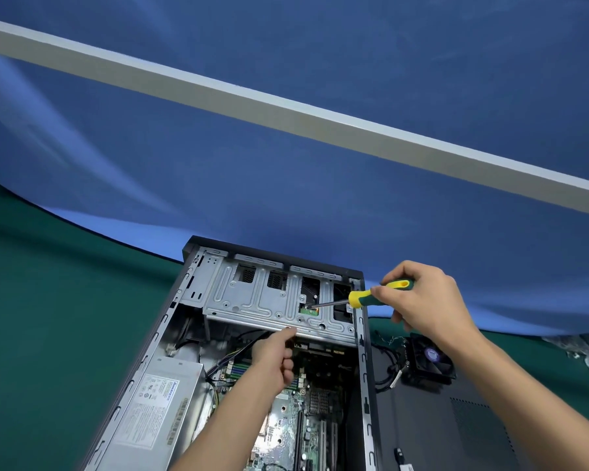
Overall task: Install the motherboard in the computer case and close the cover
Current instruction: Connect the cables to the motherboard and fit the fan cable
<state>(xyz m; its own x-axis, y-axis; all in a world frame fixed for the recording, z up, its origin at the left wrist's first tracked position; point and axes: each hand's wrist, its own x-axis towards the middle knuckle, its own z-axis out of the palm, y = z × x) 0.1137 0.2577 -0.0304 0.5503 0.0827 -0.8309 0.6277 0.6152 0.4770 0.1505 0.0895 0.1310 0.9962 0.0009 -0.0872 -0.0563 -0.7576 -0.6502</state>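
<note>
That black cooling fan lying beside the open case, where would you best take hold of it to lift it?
By the square black frame of the cooling fan, a grip on two opposite outer edges, coming from above. It lies flat on the dark side panel with blades facing up, so the frame edges are free; avoid the blades and the trailing wires.

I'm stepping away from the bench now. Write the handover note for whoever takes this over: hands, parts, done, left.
Right hand grips the screwdriver; its tip is at a small green board in the drive cage.
Left hand hovers over the motherboard, forefinger touching the cage's front edge, holding nothing.
The motherboard lies inside the open case, beside the power supply.
Fan and cover lie right of the case.
Done: board placed.
Left: closing the cover; whether the board is screwed down can't be told.
</note>
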